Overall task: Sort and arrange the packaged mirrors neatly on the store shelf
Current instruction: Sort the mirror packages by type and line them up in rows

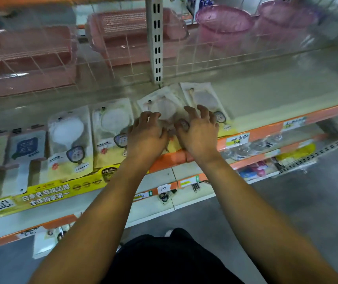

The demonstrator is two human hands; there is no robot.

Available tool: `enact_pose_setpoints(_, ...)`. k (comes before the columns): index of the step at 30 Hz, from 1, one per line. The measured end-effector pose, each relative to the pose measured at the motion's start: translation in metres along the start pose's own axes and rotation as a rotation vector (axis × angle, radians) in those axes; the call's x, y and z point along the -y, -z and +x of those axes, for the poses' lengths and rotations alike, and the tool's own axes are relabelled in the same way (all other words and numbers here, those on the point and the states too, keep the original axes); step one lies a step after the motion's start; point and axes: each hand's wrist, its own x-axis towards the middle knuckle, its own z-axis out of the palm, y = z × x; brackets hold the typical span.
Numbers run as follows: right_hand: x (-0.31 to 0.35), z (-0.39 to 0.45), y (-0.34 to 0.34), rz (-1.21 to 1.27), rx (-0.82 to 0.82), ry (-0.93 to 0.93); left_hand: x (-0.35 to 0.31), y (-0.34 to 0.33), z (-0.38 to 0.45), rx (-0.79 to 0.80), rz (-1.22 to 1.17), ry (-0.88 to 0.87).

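Observation:
Several packaged hand mirrors lie flat in a row on the store shelf [276, 93]. Two neat packs sit on the left [69, 140] [112, 128]. A loose, fanned stack of mirror packs [164, 103] lies in the middle, and another pack [204, 97] lies askew just right of it. My left hand [146, 132] grips the stack's near left part with bent fingers. My right hand [199, 130] holds its near right part, fingers arched over the pack and thumb on top. The stack's lower half is hidden under my hands.
Packaged brushes [26, 150] lie left of the mirrors. Pink baskets [31, 52] and purple basins [223, 23] stand on the shelf behind, past a slotted upright post [157, 37]. The shelf's orange front edge [266, 130] carries price tags. Lower shelves hold small goods [252, 148].

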Motion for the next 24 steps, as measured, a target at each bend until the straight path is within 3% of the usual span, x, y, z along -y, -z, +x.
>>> enact_pose_setpoints(14,-0.054,0.049,0.004,0.009,0.046,-0.08,-0.045,-0.022,0.038,0.101,-0.015,0.002)
enact_pose_setpoints(19,-0.06,0.069,0.002,-0.079,0.274,-0.139,-0.048,-0.024,0.05,0.104,0.0,0.006)
enact_pose_setpoints(24,-0.058,0.073,-0.002,-0.166,0.294,-0.102,-0.047,-0.026,0.056,0.089,-0.003,0.019)
